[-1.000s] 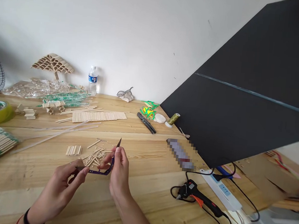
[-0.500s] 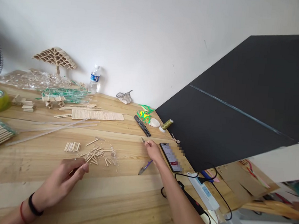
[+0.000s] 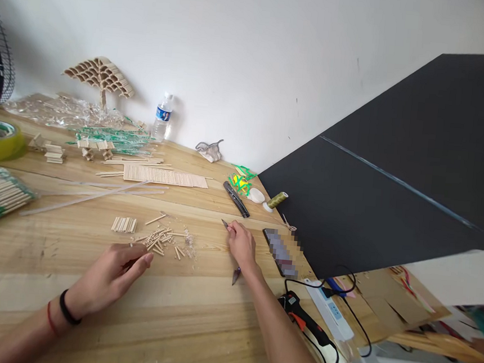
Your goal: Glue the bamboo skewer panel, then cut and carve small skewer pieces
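Note:
My left hand (image 3: 104, 279) rests at the near edge of a pile of short cut wooden sticks (image 3: 161, 236). Its fingers are curled in towards the thumb, and whatever they pinch is hidden. In my right hand (image 3: 241, 243) is a small craft knife (image 3: 224, 224), its pointed grey blade sticking out to the left and the rest covered by my fingers. Close to that wrist lies a pair of purple-handled snips (image 3: 236, 276), partly behind the forearm. Beyond the pile is a neat row of short sticks (image 3: 123, 225).
A flat stick panel (image 3: 166, 176) lies farther back, near a black utility knife (image 3: 236, 199). To the right are a phone (image 3: 280, 252), a glue gun (image 3: 304, 317) and a power strip (image 3: 332, 311) with cables. A water bottle (image 3: 163, 117) and stick tree (image 3: 100, 79) stand by the wall.
My right hand has moved a little left with the blade, nearer the stick pile. The left hand stays by the pile. The view has shifted slightly, and more of the glue gun shows.

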{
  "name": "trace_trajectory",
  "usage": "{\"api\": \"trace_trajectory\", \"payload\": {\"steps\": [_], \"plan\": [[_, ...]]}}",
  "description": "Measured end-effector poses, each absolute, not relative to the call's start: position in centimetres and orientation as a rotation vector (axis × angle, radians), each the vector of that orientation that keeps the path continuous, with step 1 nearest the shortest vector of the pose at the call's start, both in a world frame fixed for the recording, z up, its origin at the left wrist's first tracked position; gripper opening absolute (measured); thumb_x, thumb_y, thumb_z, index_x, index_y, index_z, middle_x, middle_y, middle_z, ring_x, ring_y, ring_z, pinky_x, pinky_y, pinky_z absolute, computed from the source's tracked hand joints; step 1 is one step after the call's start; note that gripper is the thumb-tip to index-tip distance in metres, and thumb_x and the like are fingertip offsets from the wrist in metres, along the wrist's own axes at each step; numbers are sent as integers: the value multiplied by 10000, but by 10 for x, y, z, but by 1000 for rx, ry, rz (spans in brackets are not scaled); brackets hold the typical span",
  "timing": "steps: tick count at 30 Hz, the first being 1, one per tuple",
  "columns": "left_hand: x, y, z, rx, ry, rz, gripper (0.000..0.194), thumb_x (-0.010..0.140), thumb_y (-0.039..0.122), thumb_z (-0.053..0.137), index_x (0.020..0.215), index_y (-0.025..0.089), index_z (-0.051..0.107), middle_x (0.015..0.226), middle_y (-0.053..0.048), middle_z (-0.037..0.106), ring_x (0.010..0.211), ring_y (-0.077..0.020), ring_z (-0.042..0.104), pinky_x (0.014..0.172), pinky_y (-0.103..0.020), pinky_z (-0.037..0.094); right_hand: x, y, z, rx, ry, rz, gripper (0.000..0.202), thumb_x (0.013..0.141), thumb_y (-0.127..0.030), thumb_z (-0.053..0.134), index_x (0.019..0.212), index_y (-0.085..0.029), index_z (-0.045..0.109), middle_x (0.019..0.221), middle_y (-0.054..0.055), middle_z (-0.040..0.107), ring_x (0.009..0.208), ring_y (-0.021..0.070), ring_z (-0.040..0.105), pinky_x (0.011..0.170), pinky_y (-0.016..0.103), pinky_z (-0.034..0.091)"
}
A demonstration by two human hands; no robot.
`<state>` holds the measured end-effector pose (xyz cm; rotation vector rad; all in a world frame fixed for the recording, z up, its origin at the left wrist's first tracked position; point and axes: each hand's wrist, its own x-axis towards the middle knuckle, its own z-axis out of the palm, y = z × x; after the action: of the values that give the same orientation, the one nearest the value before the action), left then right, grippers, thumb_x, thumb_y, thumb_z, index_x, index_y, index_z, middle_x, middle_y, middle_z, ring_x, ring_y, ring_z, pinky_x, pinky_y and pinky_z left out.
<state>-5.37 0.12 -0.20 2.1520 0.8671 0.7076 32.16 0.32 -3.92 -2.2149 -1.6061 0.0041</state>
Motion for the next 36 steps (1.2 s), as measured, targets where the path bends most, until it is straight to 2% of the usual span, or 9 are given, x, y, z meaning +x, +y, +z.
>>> {"api": "trace_trajectory", "payload": {"steps": [6, 10, 15, 20, 26, 36], "plan": [[-49, -1, -9, 2152, 822, 665, 509, 1066, 484, 301, 675, 205, 468, 613, 24, 524, 566, -120, 463, 578, -264, 341, 325, 1, -35, -2208, -1669, -21, 203, 982, -167, 485, 910, -234, 662, 1015, 36, 750, 908, 194, 645, 701, 264, 372], [-47, 2, -11, 2134, 818, 631, 509, 1066, 487, 298, 665, 205, 434, 610, 28, 483, 565, -118, 422, 577, -269, 319, 328, 4, -33, -2270, -1595, -53, 205, 974, -160, 479, 908, -221, 664, 990, 64, 753, 865, 214, 640, 661, 281, 338], [-47, 4, -12, 2109, 822, 615, 506, 1061, 500, 301, 652, 211, 368, 604, 38, 404, 564, -115, 354, 570, -270, 297, 321, 1, -35, -2247, -1677, -15, 195, 994, -191, 492, 928, -243, 668, 989, 32, 751, 887, 195, 644, 696, 263, 348], [-47, 4, -11, 2083, 828, 595, 511, 1061, 509, 287, 662, 209, 391, 619, 31, 443, 578, -119, 392, 587, -274, 310, 326, -4, -34, -2358, -1577, -54, 188, 991, -171, 484, 1026, -220, 662, 904, 51, 732, 766, 200, 604, 626, 276, 275], [-46, 5, -9, 2091, 821, 599, 516, 1056, 512, 299, 658, 206, 417, 608, 28, 470, 569, -121, 417, 587, -273, 326, 322, -8, -32, -2367, -1658, -89, 231, 999, -155, 454, 932, -222, 665, 911, 43, 715, 772, 182, 581, 634, 280, 274], [-47, 5, -10, 2086, 826, 600, 526, 1057, 517, 291, 671, 202, 461, 621, 24, 499, 586, -127, 447, 594, -274, 334, 316, -5, -29, -2387, -1690, -136, 238, 989, -138, 465, 909, -219, 674, 892, 52, 724, 732, 178, 576, 615, 289, 250]]}}
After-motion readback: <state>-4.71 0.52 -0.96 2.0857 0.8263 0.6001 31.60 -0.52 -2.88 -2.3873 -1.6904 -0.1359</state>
